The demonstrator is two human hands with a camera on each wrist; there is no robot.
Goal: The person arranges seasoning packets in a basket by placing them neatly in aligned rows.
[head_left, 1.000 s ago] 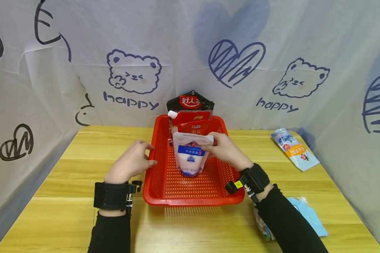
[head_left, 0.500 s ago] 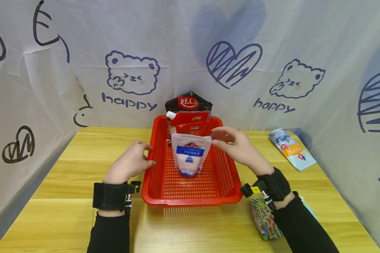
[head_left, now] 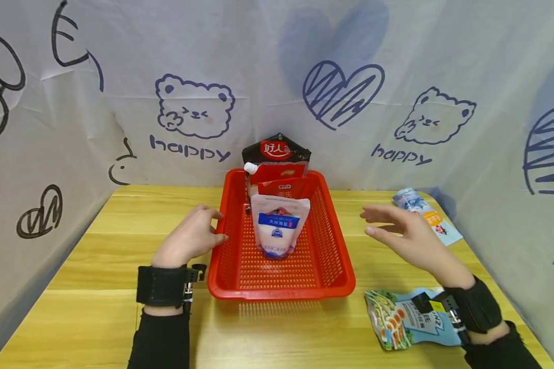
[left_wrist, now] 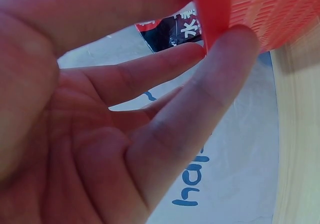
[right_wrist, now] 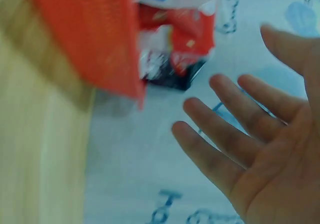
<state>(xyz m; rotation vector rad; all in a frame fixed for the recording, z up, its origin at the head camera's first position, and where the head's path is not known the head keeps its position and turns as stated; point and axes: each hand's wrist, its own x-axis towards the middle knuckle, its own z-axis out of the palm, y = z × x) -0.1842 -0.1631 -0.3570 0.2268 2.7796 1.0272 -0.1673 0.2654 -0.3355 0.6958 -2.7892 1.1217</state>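
A red plastic basket (head_left: pixel 281 294) stands on the wooden table. My left hand (head_left: pixel 188 237) grips its left rim, and in the left wrist view a fingertip (left_wrist: pixel 240 41) presses the outer wall. Inside, a white and blue salt pouch (head_left: pixel 277 230) stands upright, leaning back slightly. Behind it are a red packet (head_left: pixel 283 188), a red pouch with a white spout cap (head_left: pixel 251 167) and a tall black packet (head_left: pixel 277 148), partly hidden by one another. My right hand (head_left: pixel 408 236) is held in the air right of the basket, fingers spread and holding nothing.
A blue and orange packet (head_left: pixel 415 205) lies at the table's back right, partly behind my right hand. Nearer, a light blue packet with a food picture (head_left: pixel 406 320) lies flat, partly under my right wrist. A white cloth with drawings (head_left: pixel 268 61) hangs behind the table.
My right hand has let go of the salt pouch and moved right, out of the basket. The pouch stays standing. My left hand keeps its place on the rim.
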